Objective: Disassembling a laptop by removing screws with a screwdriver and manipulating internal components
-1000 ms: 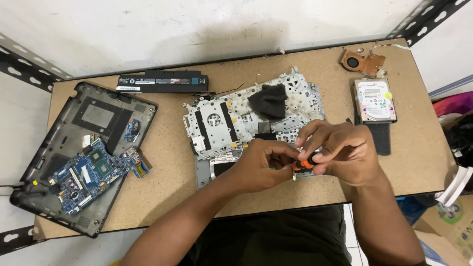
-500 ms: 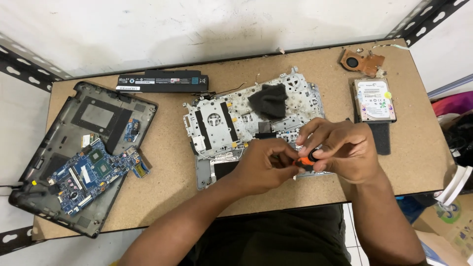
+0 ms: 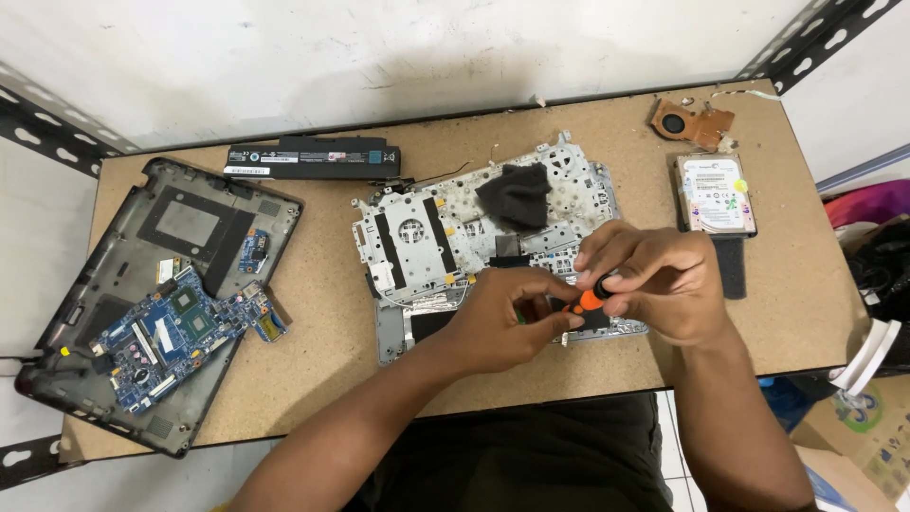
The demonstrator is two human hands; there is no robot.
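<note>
We grip the orange screwdriver [image 3: 590, 301] between both hands — right hand [image 3: 664, 284] pinched narrow on its handle, left hand [image 3: 507, 318] closed by the tip — its long axis slanting down-left onto the laptop frame's [image 3: 427, 237] near edge.

Very little moves between the earlier pictures and now. The right hand [image 3: 664, 284] turns a bit on the small orange screwdriver [image 3: 590, 301]. Its fingers now curl closer over the top of the handle, and its knuckles sit a little lower than before. The left hand [image 3: 507, 318] slides a tiny way toward the right hand, so its fingertips now press right up against the orange part of the tool. Both hands sit slightly lower over the silver laptop frame [image 3: 474, 232] than a second ago. The whole view also shifts a touch.
</note>
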